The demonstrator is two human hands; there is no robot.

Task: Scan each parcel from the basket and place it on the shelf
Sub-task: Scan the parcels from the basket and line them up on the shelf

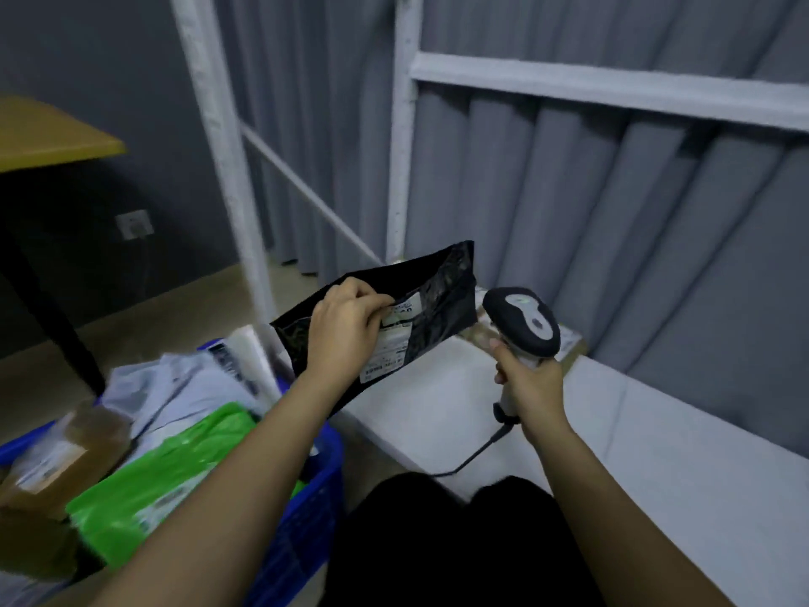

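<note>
Above the low white shelf board (437, 387), just past the basket's 1 o'clock corner, the left hand (346, 330) is holding up a flat black plastic mailer bag (442, 291) — fingers curled over its upper edge, thumb side pressing near the white shipping label (392, 343). At 3 o'clock from the mailer, the right hand (532, 387) is gripping the handle of a grey-and-black corded barcode scanner (523, 322), fingers wrapped round it, its head seeming to point toward the bag.

Several things could be going wrong from here. The left fingers are lying over the top of the label, so they may be covering part of the barcode; the scan could be failing or reading nothing. The glossy film is creasing, and glare or a wrinkle across the code could be spoiling the read as well. The bag is being pinched at one spot only, so its far end at 2 o'clock may be sagging or swinging.

The scanner's cable (473, 457) is trailing down toward 6 o'clock across the shelf board — it might be snagging on the board's edge or the knee when the hand is moving.

The blue plastic basket (306, 519) at 8 o'clock is holding a green plastic mailer (166, 475), a brown cardboard box (57, 466) and pale grey bags (166, 387), heaped high enough that one could be sliding out.
</note>
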